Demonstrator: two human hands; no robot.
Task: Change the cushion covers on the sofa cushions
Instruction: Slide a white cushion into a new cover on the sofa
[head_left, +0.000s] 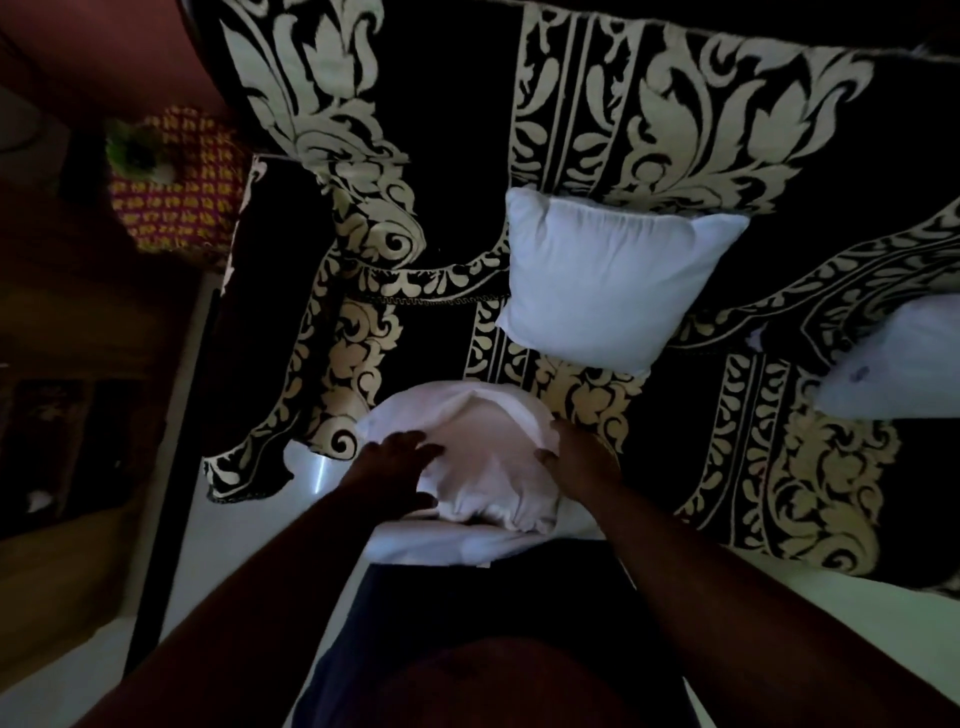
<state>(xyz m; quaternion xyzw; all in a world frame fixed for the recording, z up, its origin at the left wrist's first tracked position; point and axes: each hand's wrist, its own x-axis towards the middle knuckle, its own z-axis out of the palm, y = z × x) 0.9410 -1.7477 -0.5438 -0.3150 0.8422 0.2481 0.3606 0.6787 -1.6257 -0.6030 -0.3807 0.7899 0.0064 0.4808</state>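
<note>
A white cushion (470, 457) lies at the sofa's front edge right in front of me, with a white cover bunched round it. My left hand (395, 467) presses flat on its left side, fingers spread. At the cushion's right edge my right hand (576, 457) grips the cover, thumb on top. A second white cushion (608, 286) leans on the sofa seat behind it. A third white cushion (898, 364) shows at the right edge.
The sofa carries a black throw with cream leaf patterns (441, 156). A pink and yellow patterned cushion (176, 176) sits to the left by the sofa arm. Pale floor (249, 519) lies below. The room is dim.
</note>
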